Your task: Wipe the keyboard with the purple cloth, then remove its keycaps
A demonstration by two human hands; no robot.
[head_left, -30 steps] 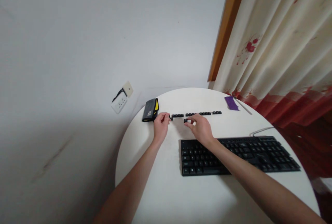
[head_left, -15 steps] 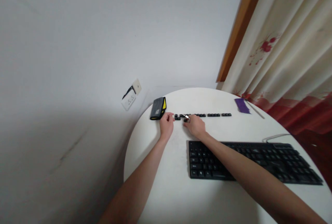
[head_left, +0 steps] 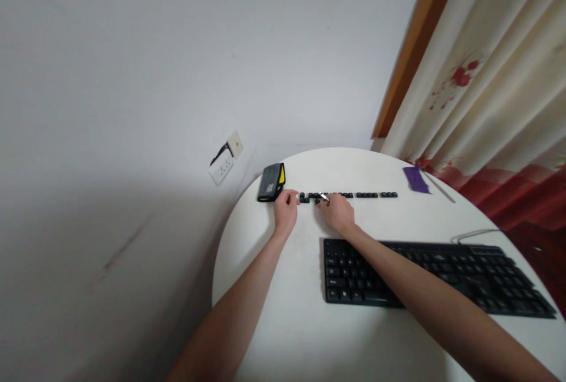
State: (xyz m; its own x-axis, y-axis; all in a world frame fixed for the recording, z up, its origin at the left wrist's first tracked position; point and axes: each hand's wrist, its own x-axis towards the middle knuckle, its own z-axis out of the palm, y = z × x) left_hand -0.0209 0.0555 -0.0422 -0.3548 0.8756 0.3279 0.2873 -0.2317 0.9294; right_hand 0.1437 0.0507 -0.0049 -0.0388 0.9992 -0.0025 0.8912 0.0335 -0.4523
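A row of loose black keycaps (head_left: pixel 354 195) lies along the far side of the round white table (head_left: pixel 283 323). My left hand (head_left: pixel 285 212) rests at the row's left end with its fingers curled, thumb and forefinger pinched near the first keycap. My right hand (head_left: pixel 338 212) is just right of it, fingers closed in a pinch on a small black keycap (head_left: pixel 317 200) with a glint of metal at the fingertips. A black keyboard (head_left: pixel 424 273) lies under my right forearm.
A dark pouch with a yellow edge (head_left: pixel 270 182) sits left of the keycap row by the wall. A purple strip (head_left: pixel 414 179) and a thin stick (head_left: pixel 437 186) lie at the far right. A wall socket (head_left: pixel 224 161) and a curtain (head_left: pixel 495 75) flank the table.
My right hand has carried the keycap forward and left, up to the row beside my left hand. The view has shifted a little.
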